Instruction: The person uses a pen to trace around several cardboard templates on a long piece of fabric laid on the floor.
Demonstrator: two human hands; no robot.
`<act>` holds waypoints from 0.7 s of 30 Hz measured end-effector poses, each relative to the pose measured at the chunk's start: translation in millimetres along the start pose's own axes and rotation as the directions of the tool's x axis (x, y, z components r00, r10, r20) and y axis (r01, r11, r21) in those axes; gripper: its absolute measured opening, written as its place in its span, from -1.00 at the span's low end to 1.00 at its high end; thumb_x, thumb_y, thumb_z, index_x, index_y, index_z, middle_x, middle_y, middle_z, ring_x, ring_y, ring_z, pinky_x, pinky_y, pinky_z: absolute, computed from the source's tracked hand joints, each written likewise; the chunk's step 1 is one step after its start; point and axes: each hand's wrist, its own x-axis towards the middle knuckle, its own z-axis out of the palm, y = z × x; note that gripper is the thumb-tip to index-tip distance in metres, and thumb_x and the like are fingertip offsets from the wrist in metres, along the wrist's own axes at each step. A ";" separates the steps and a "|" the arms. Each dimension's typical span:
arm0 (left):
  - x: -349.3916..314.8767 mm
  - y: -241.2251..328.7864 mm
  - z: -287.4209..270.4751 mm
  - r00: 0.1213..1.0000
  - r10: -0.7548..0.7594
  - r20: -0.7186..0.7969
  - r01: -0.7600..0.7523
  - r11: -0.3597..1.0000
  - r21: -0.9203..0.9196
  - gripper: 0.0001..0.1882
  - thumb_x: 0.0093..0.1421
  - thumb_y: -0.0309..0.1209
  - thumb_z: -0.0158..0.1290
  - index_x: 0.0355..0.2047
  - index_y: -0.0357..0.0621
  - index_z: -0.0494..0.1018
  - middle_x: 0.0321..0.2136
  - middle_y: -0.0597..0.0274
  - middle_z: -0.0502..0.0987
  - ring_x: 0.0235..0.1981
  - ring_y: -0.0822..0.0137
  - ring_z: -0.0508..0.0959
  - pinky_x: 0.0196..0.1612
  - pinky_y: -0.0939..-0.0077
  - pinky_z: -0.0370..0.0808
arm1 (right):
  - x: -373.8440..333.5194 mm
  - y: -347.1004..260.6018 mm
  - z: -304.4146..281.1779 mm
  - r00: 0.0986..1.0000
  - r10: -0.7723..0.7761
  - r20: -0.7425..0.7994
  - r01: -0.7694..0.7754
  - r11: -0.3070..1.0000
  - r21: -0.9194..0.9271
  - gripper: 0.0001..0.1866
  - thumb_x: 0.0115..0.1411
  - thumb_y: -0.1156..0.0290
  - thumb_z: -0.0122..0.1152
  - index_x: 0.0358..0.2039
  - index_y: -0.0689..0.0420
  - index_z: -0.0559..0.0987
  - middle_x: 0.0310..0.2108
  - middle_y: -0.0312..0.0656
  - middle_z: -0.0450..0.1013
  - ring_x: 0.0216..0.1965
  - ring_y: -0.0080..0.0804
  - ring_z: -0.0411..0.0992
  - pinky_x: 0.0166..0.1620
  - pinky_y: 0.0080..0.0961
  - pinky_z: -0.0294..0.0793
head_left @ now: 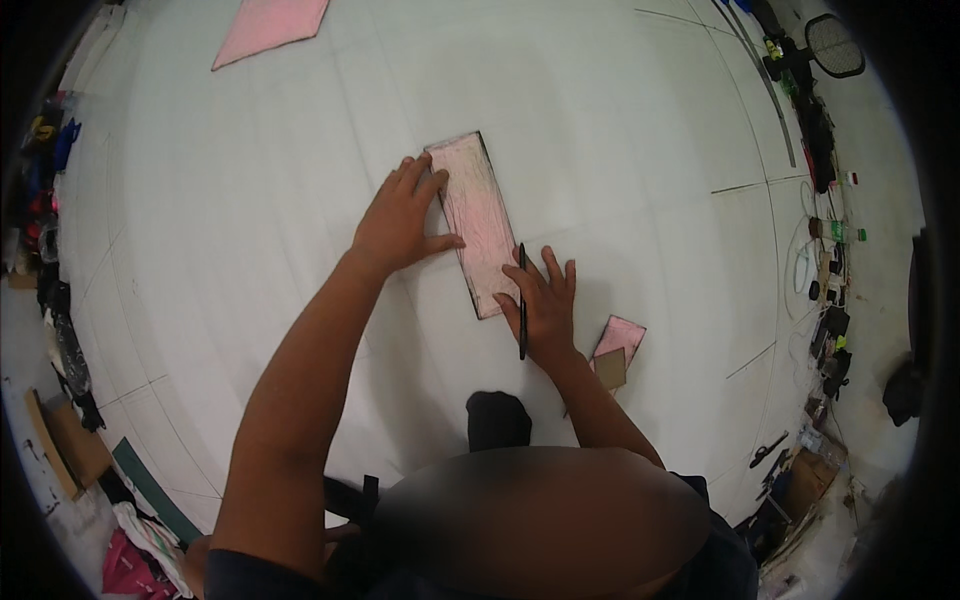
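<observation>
On the white floor (230, 200), hold the pink rectangular sheet (475, 200) flat with your open left hand (392, 220) on its left edge, your right hand (548, 312) gripping a slim black stick (522, 335) opposite.

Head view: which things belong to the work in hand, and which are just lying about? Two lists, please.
In use:
long pink piece, touched by the left hand
black pen-like stick, in the right hand

Apparently lying about:
larger pink piece, perhaps related
small pink piece, partly covered by a brown square
mesh-headed racket
green strip
</observation>
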 end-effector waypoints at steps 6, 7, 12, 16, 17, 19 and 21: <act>-0.6 7.3 -4.6 0.997 -0.022 0.075 0.016 0.996 0.083 0.21 -0.06 0.34 0.39 0.43 -0.10 0.20 0.47 -0.08 0.12 0.52 -0.09 0.08 0.54 0.07 0.13 | -1.9 1.4 0.0 1.000 -0.014 -0.027 0.015 1.000 0.016 -0.53 0.25 0.28 0.41 0.17 -0.03 0.56 0.25 -0.13 0.47 0.43 0.09 0.19 0.47 0.30 -0.15; -0.6 7.7 -4.5 0.997 -0.027 0.074 0.020 0.996 0.086 0.24 -0.08 0.35 0.39 0.44 -0.10 0.19 0.47 -0.08 0.11 0.52 -0.09 0.07 0.55 0.08 0.12 | -1.5 1.6 -0.3 0.999 -0.022 -0.032 0.023 1.000 0.022 -0.53 0.25 0.28 0.41 0.17 -0.03 0.56 0.25 -0.13 0.48 0.43 0.08 0.19 0.47 0.30 -0.15; -0.9 15.3 -3.3 0.993 -0.085 0.085 0.074 0.988 0.133 0.31 -0.14 0.38 0.40 0.46 -0.11 0.15 0.48 -0.09 0.10 0.54 -0.06 0.03 0.56 0.08 0.07 | -0.3 4.3 0.4 1.000 0.011 -0.004 -0.011 1.000 0.024 -0.52 0.22 0.31 0.45 0.15 0.01 0.56 0.26 -0.12 0.49 0.44 0.07 0.18 0.48 0.26 -0.16; -0.5 11.2 -3.8 0.994 -0.062 0.089 0.053 0.993 0.101 0.31 -0.14 0.38 0.40 0.46 -0.10 0.15 0.48 -0.09 0.09 0.55 -0.07 0.01 0.56 0.07 0.06 | -0.9 3.2 -3.1 1.000 0.000 0.004 0.000 0.999 0.035 -0.50 0.20 0.32 0.48 0.14 0.04 0.55 0.27 -0.11 0.48 0.45 0.07 0.18 0.49 0.24 -0.17; -0.7 9.5 -3.3 0.994 -0.057 0.088 0.049 0.994 0.097 0.31 -0.14 0.38 0.40 0.46 -0.10 0.15 0.49 -0.09 0.09 0.55 -0.07 0.01 0.57 0.07 0.06 | -0.7 3.6 -3.3 1.000 -0.007 0.003 0.007 0.999 0.032 -0.50 0.19 0.31 0.49 0.13 0.04 0.56 0.28 -0.11 0.48 0.45 0.08 0.18 0.49 0.24 -0.17; 0.1 9.0 -2.5 0.995 -0.050 0.087 0.042 0.995 0.092 0.30 -0.14 0.38 0.40 0.46 -0.10 0.16 0.49 -0.09 0.08 0.55 -0.07 0.01 0.57 0.07 0.05 | -0.4 5.2 -2.5 1.000 -0.021 0.001 0.021 0.999 0.024 -0.49 0.18 0.30 0.50 0.13 0.04 0.56 0.29 -0.11 0.47 0.45 0.09 0.18 0.49 0.25 -0.17; 0.1 10.6 -1.8 0.995 -0.044 0.086 0.036 0.995 0.090 0.30 -0.14 0.38 0.41 0.45 -0.11 0.16 0.49 -0.09 0.08 0.54 -0.07 0.01 0.56 0.06 0.05 | -2.6 7.2 -2.5 1.000 -0.023 0.001 0.023 1.000 0.020 -0.50 0.19 0.26 0.48 0.13 0.02 0.57 0.28 -0.13 0.47 0.44 0.10 0.19 0.48 0.28 -0.17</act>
